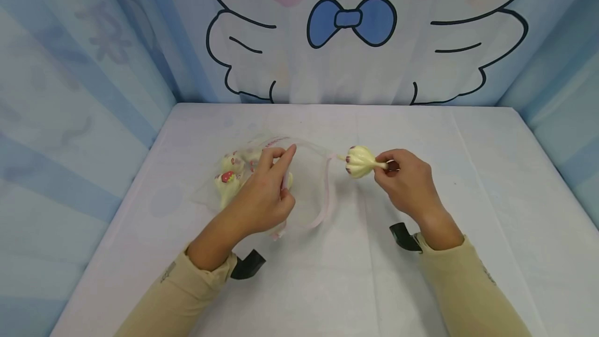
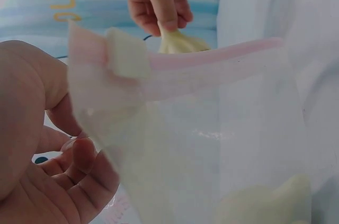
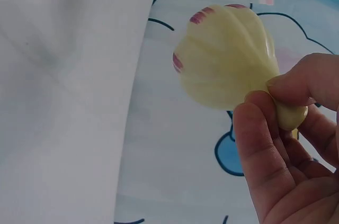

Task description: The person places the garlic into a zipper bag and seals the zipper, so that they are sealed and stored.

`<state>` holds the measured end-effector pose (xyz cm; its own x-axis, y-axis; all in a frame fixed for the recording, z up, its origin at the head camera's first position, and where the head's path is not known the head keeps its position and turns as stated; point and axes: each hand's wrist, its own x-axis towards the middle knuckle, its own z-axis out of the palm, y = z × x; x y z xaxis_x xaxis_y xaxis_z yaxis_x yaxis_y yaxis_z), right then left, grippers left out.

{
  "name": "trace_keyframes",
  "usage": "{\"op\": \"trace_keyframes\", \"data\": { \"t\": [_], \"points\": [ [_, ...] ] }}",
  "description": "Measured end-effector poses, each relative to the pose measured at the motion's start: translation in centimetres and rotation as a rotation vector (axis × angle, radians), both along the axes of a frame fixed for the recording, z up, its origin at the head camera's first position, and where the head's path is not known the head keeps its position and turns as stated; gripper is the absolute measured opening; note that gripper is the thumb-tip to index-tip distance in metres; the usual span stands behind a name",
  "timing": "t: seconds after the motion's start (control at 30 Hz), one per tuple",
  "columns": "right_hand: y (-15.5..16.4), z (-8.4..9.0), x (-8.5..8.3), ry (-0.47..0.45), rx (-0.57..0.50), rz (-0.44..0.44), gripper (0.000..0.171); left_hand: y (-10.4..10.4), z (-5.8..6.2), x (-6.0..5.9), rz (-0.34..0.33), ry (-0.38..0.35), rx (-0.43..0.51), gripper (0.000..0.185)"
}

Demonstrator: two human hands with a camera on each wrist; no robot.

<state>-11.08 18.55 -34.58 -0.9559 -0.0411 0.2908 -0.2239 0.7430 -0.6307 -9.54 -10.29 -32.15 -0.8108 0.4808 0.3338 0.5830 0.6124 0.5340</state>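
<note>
My right hand pinches the thin stem of a glossy pale yellow garlic bulb, which looks like a plastic model. Its rounded end, with dark pink marks, points left. A clear zip bag lies to the left, and its open mouth faces the bulb. At the bag's edge, my left hand holds the film between thumb and fingers. A pink zip strip with a whitish slider runs along that mouth. Several pale yellow pieces with red marks sit inside the bag, partly hidden by the left hand.
White cloth covers the table. Behind it hangs a curtain with a cartoon bow tie, and blue patterned curtains flank both sides. Black straps stick out at the sleeve cuffs.
</note>
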Motion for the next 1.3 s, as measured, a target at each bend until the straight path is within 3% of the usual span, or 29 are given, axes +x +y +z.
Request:
{"op": "trace_keyframes", "data": {
  "t": [0.5,0.8,1.03,1.3],
  "points": [
    [0.4,2.0,2.5,0.187,0.0,0.057,0.013,-0.1,0.1,-0.1,0.003,0.01,0.009,0.074],
    [-0.2,2.8,4.2,0.241,-0.068,0.212,0.026,-0.1,0.2,0.0,0.011,-0.002,0.001,0.074],
    [-1.4,2.6,4.7,0.224,-0.117,0.348,0.03,-0.2,0.1,0.0,0.017,0.0,-0.004,0.075],
    [-3.5,0.9,4.1,0.177,-0.105,0.408,0.026,-0.3,0.1,0.0,0.01,0.015,0.005,0.075]
  ]
}}
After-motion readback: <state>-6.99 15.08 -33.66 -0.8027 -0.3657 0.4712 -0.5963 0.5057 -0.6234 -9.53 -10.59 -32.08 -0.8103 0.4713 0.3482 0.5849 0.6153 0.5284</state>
